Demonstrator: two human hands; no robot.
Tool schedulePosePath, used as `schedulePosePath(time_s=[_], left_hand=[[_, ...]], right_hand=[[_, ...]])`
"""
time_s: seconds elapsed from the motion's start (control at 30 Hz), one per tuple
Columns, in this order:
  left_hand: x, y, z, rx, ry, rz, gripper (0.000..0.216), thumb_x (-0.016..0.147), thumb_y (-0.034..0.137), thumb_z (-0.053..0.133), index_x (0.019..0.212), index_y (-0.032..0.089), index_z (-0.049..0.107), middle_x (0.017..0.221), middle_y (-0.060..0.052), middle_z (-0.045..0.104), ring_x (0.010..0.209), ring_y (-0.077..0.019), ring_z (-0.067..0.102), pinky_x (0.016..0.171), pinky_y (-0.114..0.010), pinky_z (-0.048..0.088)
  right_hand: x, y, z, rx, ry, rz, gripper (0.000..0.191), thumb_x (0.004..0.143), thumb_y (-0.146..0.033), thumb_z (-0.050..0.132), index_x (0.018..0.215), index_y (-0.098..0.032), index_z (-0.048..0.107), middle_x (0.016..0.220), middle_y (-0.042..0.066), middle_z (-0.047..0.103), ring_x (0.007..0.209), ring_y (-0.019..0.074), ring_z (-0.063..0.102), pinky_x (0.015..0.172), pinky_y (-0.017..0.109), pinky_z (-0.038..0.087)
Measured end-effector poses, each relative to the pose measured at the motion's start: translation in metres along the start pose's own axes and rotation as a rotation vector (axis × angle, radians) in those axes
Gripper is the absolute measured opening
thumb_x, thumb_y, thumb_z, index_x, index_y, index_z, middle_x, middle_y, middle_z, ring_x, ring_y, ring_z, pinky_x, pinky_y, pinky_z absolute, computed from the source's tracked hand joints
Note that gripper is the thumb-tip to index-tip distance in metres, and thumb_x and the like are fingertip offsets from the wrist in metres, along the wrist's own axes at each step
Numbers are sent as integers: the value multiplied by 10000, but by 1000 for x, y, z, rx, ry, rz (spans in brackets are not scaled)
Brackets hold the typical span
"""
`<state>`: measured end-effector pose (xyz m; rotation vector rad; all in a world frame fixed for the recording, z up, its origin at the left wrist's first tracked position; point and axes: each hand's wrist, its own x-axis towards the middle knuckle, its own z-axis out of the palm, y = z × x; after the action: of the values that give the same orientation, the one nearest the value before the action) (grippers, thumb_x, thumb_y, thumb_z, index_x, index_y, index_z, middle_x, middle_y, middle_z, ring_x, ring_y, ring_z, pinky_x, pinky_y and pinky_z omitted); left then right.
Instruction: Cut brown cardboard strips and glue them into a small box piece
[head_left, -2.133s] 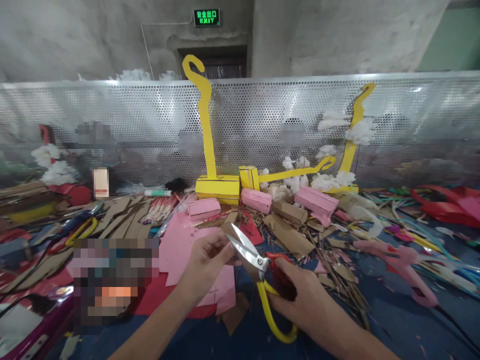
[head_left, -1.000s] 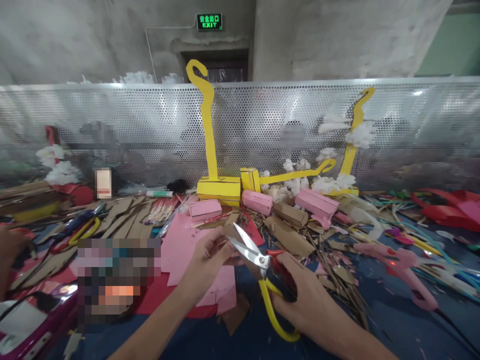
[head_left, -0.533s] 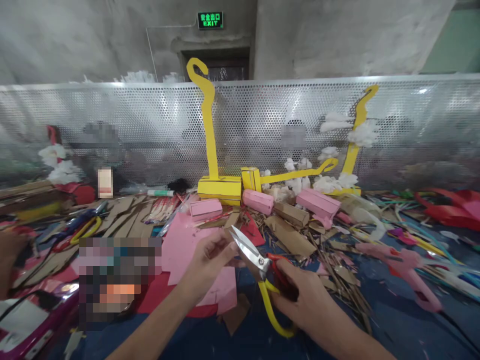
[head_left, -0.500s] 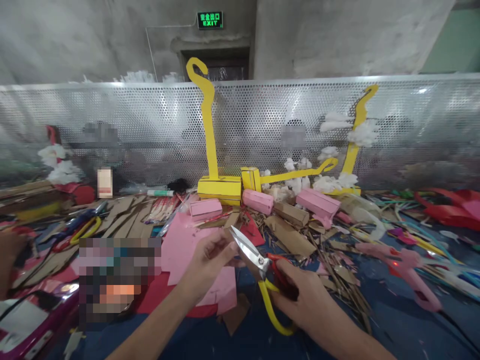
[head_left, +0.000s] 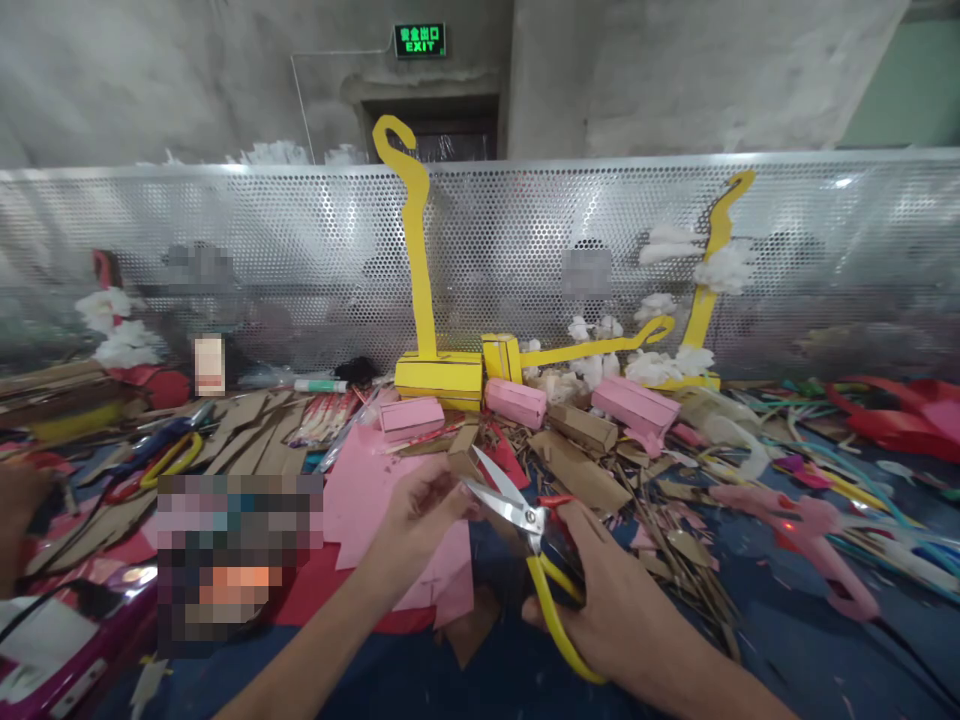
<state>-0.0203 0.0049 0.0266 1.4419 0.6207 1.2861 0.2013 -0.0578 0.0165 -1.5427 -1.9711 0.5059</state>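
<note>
Scrap-littered blue bench (head_left: 787, 640), closed at its far edge by a perforated screen (head_left: 525, 250). Near the front edge, cardboard (head_left: 463, 466) is pinched by the left hand (head_left: 420, 520), scissors (head_left: 525, 520) gripped by the right hand (head_left: 604, 600).

scissors (head_left: 514, 508): 1, in right hand (head_left: 607, 600) fingers | cardboard scrap (head_left: 459, 465): 1, in left hand (head_left: 416, 515) fingers | pink boxes (head_left: 409, 417) (head_left: 514, 401) (head_left: 634, 403): 3, beyond fingertips | yellow hooked cutouts (head_left: 414, 250) (head_left: 600, 349) (head_left: 709, 260): 3, farther beyond | glue gun (head_left: 806, 525): 1, right of fingers
</note>
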Motion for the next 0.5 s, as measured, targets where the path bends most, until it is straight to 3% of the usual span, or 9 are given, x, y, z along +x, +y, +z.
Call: schedulePosePath(time_s=[0.07,0.2,0.5], left_hand=[[0,1,0,54,-8,34,135,903,304,679,968,189,708,902,-39,699,792,-146,647,720,-264,559],[0,3,2,101,-13,59,77,893,259,692,882,184,701,860,-23,680,774,-132,625,701,-229,519],[-2,2,4,66,-71,25,127,894,296,688,893,171,711,885,-51,701,803,-175,665,720,-279,557]], right_hand=[[0,-3,-1,27,-9,5,496,716,-281,766,1127,-227,493,1129,89,609,998,290,599,819,371,449],[2,-4,-2,74,7,-73,326,799,-182,627,1098,-247,516,1105,62,619,1023,256,594,857,358,446],[3,5,3,37,-17,-1,327,767,-241,666,1066,-231,535,892,25,688,804,231,638,687,304,434]])
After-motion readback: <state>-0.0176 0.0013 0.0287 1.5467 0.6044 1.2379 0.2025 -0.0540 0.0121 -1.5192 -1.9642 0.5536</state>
